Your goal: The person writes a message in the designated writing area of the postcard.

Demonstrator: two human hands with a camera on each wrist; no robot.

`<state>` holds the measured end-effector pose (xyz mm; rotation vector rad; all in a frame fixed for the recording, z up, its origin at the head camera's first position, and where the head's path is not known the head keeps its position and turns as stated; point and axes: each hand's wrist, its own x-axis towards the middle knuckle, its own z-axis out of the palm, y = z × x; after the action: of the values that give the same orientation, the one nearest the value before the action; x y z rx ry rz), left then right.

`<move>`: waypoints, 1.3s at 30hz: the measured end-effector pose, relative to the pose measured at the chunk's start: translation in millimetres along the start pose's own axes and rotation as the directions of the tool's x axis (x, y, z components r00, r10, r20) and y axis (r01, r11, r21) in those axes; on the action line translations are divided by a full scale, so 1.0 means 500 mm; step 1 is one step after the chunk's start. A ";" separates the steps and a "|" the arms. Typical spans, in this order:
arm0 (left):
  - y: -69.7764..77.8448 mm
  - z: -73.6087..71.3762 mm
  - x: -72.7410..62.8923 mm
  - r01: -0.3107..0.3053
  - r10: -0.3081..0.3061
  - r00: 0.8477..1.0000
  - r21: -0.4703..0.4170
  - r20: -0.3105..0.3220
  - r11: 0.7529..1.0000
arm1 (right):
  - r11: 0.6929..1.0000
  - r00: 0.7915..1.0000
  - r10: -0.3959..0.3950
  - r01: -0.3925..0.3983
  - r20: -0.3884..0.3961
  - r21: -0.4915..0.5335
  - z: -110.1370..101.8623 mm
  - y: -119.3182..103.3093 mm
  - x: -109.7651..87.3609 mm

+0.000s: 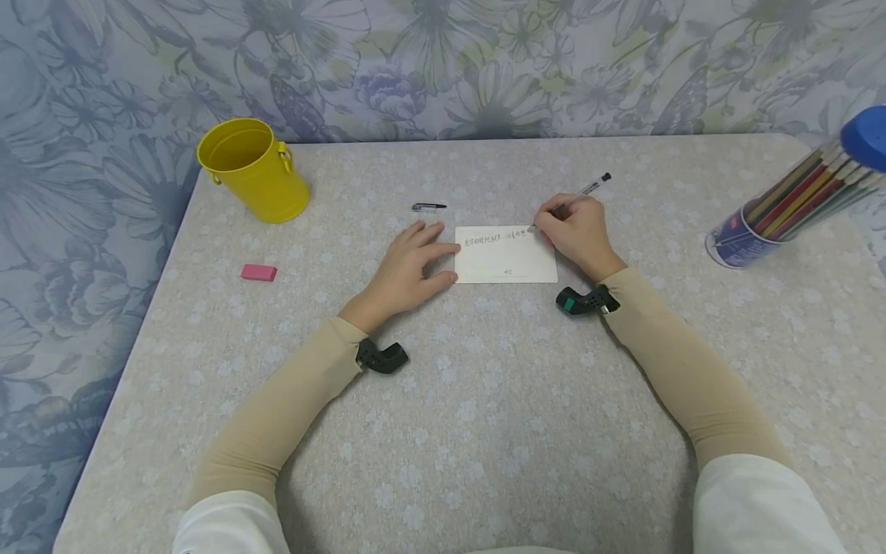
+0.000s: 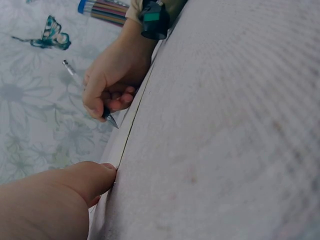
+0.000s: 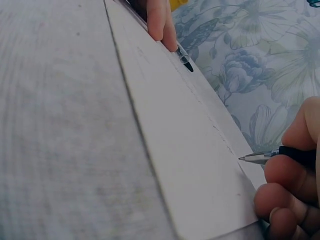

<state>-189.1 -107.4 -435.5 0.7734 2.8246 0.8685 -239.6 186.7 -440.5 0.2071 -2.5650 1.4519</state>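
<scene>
A white card (image 1: 505, 258) lies flat on the table, with a line of handwriting along its top and a small mark near the bottom. My right hand (image 1: 577, 235) pinches a pen (image 1: 590, 187) whose tip meets the card at the end of the written line. In the right wrist view the pen's metal tip (image 3: 255, 158) is close to the card surface. My left hand (image 1: 413, 265) rests with spread fingers at the card's left edge, its thumb and a fingertip touching it. Just beyond that hand lies a black-and-clear pen cap (image 1: 429, 207).
A pink eraser (image 1: 259, 272) lies to the left, with a yellow bucket (image 1: 263, 173) behind it. At the right stands a tilted container of colored pencils (image 1: 744, 235) with a blue lid (image 1: 865, 138). A floral-patterned wall (image 1: 443, 69) borders the table's (image 1: 484, 431) back.
</scene>
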 end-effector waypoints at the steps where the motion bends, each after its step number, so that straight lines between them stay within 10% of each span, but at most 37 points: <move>1: 0.000 0.000 0.000 0.001 -0.001 1.000 0.000 0.000 1.000 | 1.000 1.000 0.000 0.000 0.001 -0.002 0.000 0.000 0.000; 39: 0.003 -0.002 0.006 0.000 0.000 1.000 -0.004 -0.007 1.000 | 0.998 0.998 -0.054 0.054 0.017 -0.033 -0.001 0.007 0.007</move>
<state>-190.9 -105.3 -433.5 0.7712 2.8278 0.8787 -243.8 188.6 -442.4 0.2824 -2.5735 1.3930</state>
